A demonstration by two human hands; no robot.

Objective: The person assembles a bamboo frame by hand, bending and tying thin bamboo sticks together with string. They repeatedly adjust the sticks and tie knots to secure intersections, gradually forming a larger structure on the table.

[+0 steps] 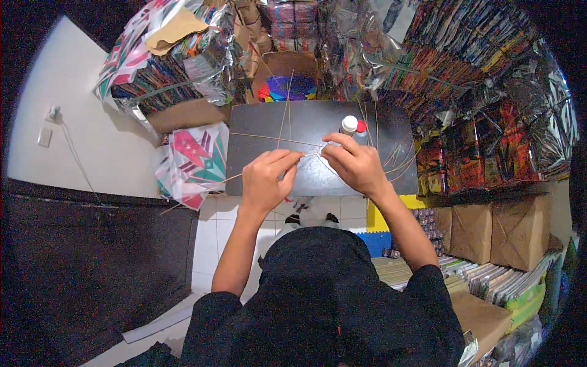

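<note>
Above the dark table [257, 116], my left hand [269, 177] is closed in a pinch around a thin stick [232, 178], which sticks out to the left past the table edge. My right hand [356, 166] is close by on the right, its fingers bent together at the stick's inner end; what they grip there is too fine to make out. Just beyond both hands a long thin stick [263, 137] crosses the table. Other thin sticks [290, 104] stand out toward the far edge. Bent thin strips [400, 162] curve out beside my right hand.
A bottle with a white cap [349, 124] and a red-capped container [361, 126] stand beyond my right hand. Printed sheets [195, 156] hang at the table's left. Wrapped stacks [446, 67] crowd the back and right; brown parcels [520, 232] sit lower right.
</note>
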